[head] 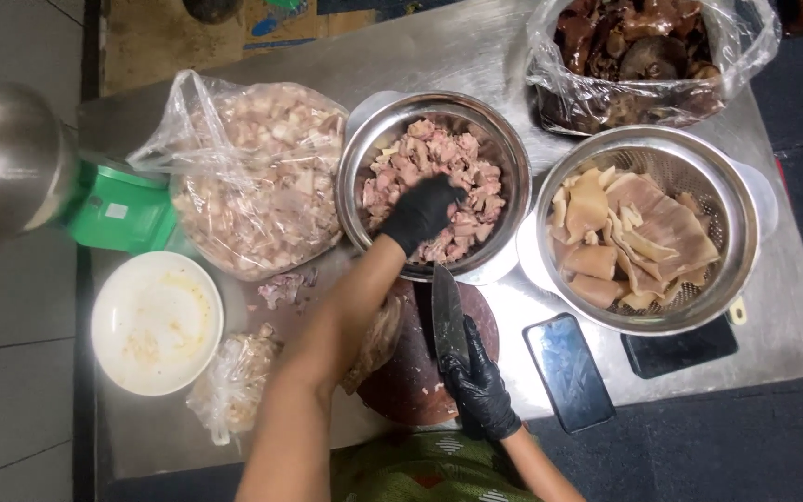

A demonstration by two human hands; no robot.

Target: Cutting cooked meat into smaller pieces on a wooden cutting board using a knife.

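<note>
The right hand (478, 390), in a black glove, is closed around the handle of a knife (448, 316) whose blade lies over the round cutting board (420, 372). Farther out, the gloved left hand (423, 212) reaches into a steel bowl (357, 163), fingers curled down onto the chopped meat (462, 172); whether it grips any cannot be told. Right of it sits a colander (736, 200) of pale strips.

Steel table (476, 56) carries bowls (355, 167), colander (745, 232), phone (569, 372), cutting board (411, 381).
</note>
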